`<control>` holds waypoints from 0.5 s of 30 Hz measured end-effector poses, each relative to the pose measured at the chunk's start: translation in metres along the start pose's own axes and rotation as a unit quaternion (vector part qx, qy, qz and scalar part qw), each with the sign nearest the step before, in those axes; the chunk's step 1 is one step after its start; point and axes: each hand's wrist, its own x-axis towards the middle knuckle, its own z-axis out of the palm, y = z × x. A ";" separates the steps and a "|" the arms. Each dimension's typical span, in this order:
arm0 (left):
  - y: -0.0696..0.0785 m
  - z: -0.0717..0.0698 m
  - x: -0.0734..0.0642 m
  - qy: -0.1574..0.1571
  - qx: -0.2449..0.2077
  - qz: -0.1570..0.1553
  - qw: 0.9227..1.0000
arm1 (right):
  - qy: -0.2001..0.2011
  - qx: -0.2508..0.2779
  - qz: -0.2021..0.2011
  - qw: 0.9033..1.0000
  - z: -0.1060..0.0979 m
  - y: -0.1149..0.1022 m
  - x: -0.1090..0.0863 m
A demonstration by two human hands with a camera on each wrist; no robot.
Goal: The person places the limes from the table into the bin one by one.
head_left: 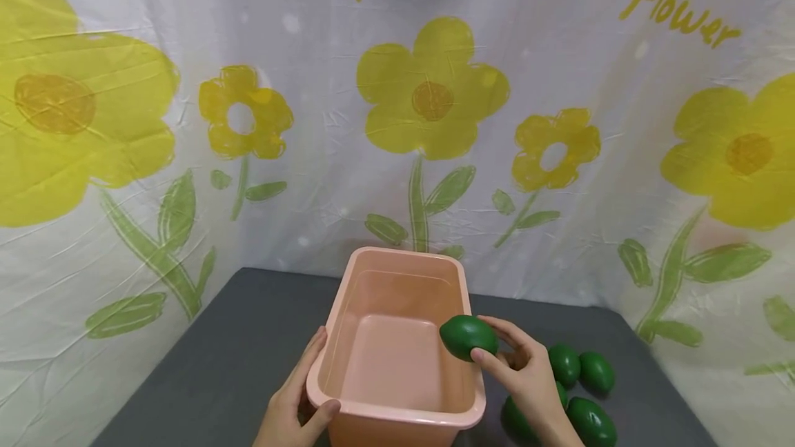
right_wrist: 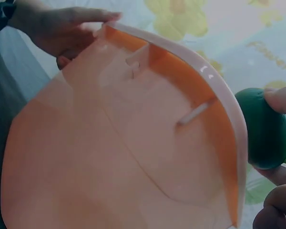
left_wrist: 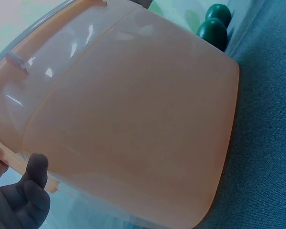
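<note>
A pink plastic basin [head_left: 397, 364] stands on the grey table, and no objects show inside it. My left hand [head_left: 298, 392] grips its near left corner, thumb at the front rim and fingers along the left side. Above the basin's right rim, my right hand [head_left: 524, 364] pinches a dark green, lemon-shaped fruit [head_left: 467, 337] between thumb and fingers. In the right wrist view the same fruit [right_wrist: 267, 129] appears beside the rim, its far side hidden by fingers. Several similar green fruits [head_left: 591, 422] lie right of the basin, some partly covered by my right hand.
The grey tabletop [head_left: 230, 357] extends on both sides of the basin. Behind it hangs a white curtain [head_left: 323, 205] printed with yellow flowers, which also closes in the left and right sides.
</note>
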 end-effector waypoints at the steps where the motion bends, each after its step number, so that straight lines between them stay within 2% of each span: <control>1: 0.000 0.000 0.000 0.000 -0.002 -0.001 1.000 | -0.005 0.002 0.002 1.000 0.001 0.000 0.000; 10: 0.001 -0.001 0.000 0.001 0.022 -0.002 1.000 | -0.033 0.008 0.002 0.999 0.010 0.000 0.003; 15: 0.000 -0.001 0.001 -0.004 0.018 0.005 1.000 | -0.038 -0.014 -0.008 0.999 0.012 0.004 0.003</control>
